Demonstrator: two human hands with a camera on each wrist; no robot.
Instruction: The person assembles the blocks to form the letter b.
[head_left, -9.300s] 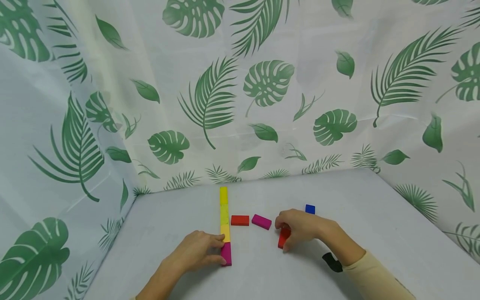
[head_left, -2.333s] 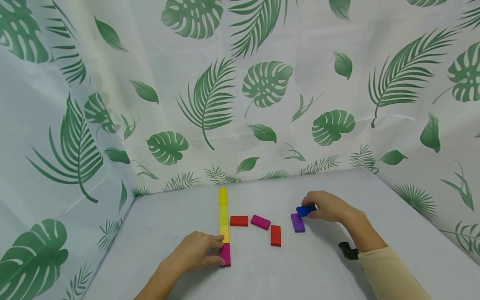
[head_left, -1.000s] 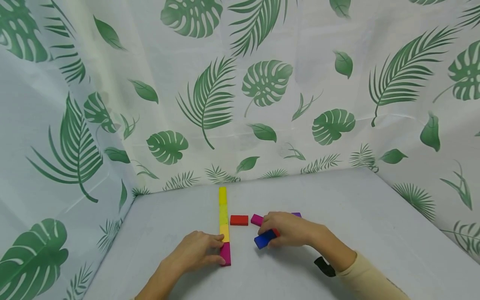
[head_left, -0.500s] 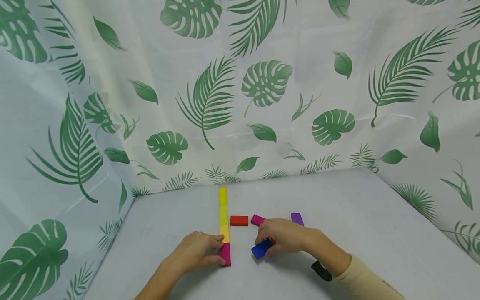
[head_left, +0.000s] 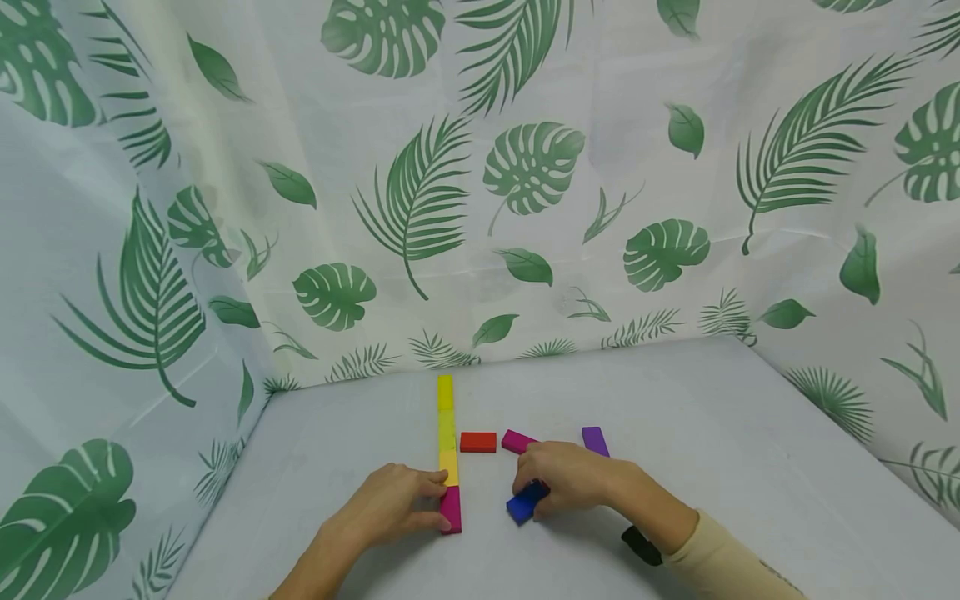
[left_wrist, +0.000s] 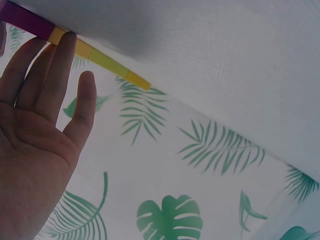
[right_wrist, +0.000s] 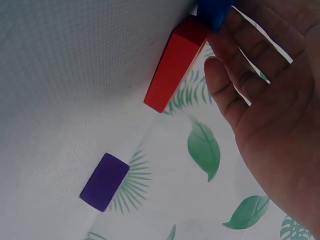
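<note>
My left hand (head_left: 397, 504) rests with nearly straight fingers and thumb at the near end of a row of blocks, touching the magenta block (head_left: 452, 510) and the yellow-orange block (head_left: 448, 467). Beyond these the row continues with a lime block (head_left: 447, 428) and a yellow block (head_left: 446, 392). My right hand (head_left: 566, 477) pinches a blue block (head_left: 527, 502) low over the table, between thumb and fingers. In the right wrist view the blue block's end meets a red block (right_wrist: 177, 65), which the hand hides in the head view.
A second red block (head_left: 478, 442) lies just right of the row. Past it is another magenta block (head_left: 517, 441), partly behind my right hand. A purple block (head_left: 595, 440) lies farther right. A leaf-patterned curtain (head_left: 450, 208) stands behind the white table (head_left: 712, 417).
My right hand placed a red block, then took the blue block from beside the purple one. It carried it left and toward me, beside that red block. My left hand stayed put.
</note>
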